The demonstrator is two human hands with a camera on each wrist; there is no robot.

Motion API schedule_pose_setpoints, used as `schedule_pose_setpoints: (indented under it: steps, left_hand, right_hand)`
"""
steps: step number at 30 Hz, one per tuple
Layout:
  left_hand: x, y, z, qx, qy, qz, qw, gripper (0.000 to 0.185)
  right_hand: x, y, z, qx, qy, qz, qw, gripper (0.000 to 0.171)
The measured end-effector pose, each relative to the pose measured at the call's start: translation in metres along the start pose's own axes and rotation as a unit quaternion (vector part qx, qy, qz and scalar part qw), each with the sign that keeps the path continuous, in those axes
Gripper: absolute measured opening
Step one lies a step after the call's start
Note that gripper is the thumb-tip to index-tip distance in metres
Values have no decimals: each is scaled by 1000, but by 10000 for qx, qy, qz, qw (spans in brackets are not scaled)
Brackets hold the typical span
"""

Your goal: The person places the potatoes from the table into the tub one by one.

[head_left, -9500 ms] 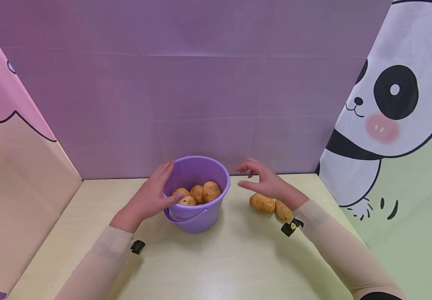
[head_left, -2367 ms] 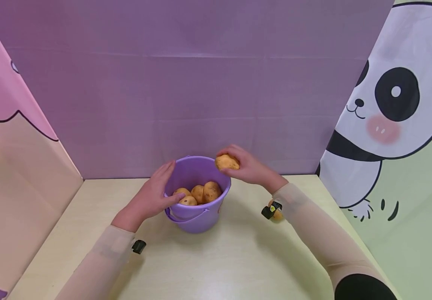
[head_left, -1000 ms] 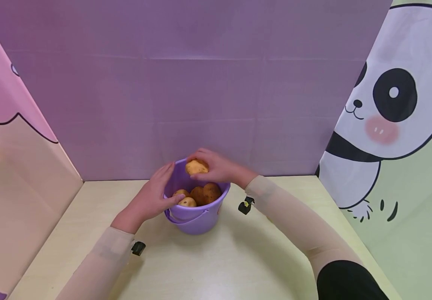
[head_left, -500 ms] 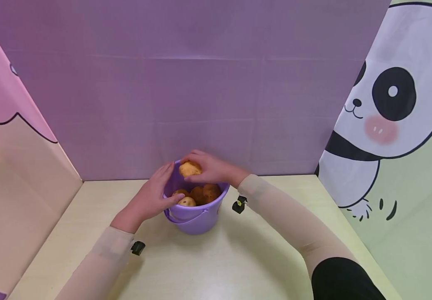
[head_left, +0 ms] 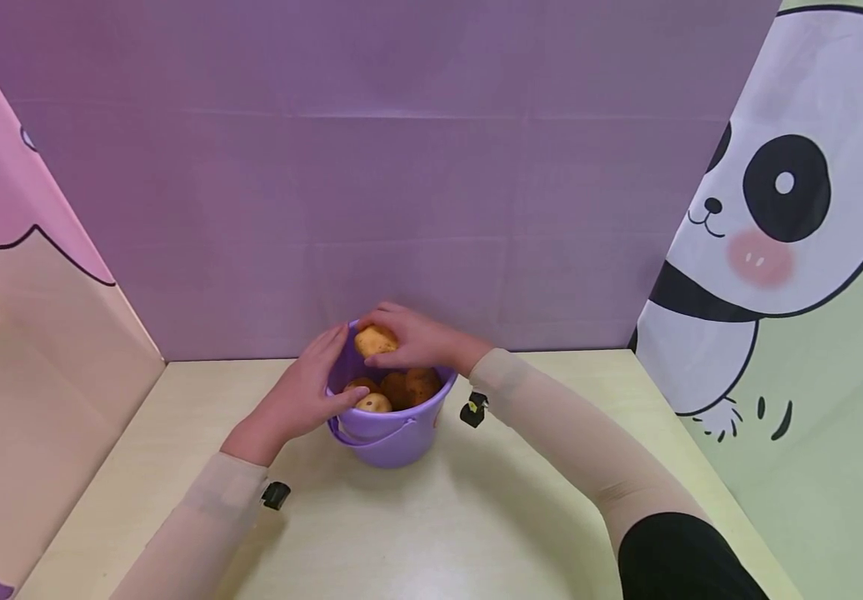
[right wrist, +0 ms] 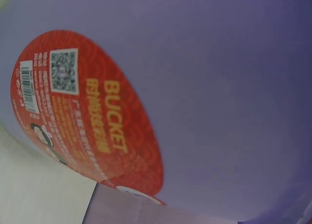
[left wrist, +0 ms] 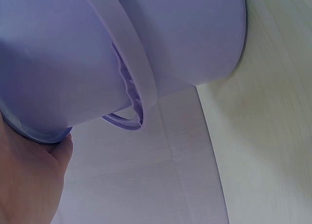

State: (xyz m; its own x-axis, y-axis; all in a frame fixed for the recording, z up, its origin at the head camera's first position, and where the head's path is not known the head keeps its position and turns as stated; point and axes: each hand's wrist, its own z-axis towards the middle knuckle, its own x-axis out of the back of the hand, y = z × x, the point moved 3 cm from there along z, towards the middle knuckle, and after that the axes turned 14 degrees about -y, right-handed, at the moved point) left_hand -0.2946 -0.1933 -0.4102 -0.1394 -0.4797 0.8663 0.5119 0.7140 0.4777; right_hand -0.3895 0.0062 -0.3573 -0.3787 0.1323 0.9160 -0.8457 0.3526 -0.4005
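Note:
A purple bucket (head_left: 390, 446) stands on the table with several potatoes (head_left: 422, 386) inside. At its left rim my left hand (head_left: 304, 396) holds on, thumb reaching over the front edge. The left wrist view has that hand (left wrist: 31, 177) at the rim, beside the bucket's handle (left wrist: 141, 63). My right hand (head_left: 420, 340) grips another potato (head_left: 376, 341) just within the bucket's mouth, near the back left rim and above the other potatoes. Only the bucket's side and its red label (right wrist: 87, 112) fill the right wrist view; the right hand's fingers are not visible there.
The pale wooden table (head_left: 401, 533) runs up to a purple back wall (head_left: 416, 183). A panda-printed panel (head_left: 784, 192) stands on the right and a pink-printed one (head_left: 12, 167) on the left. My right sleeve (head_left: 574, 433) covers part of the table.
My right hand, empty beside two table potatoes at first, took one and carried it left over the bucket. Lately it has drifted slightly left and down. The left hand stays on the rim.

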Motion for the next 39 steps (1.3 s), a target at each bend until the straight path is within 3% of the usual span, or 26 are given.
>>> schedule_pose_setpoints:
  steps: [21, 39]
  left_hand:
    - [0, -1, 0, 11, -2, 6, 10000, 106]
    - [0, -1, -1, 42, -23, 32, 10000, 107]
  right_hand:
    - [-5, 9, 5, -113, -7, -238, 9997, 56]
    - [1, 5, -6, 69, 7, -17, 10000, 50]
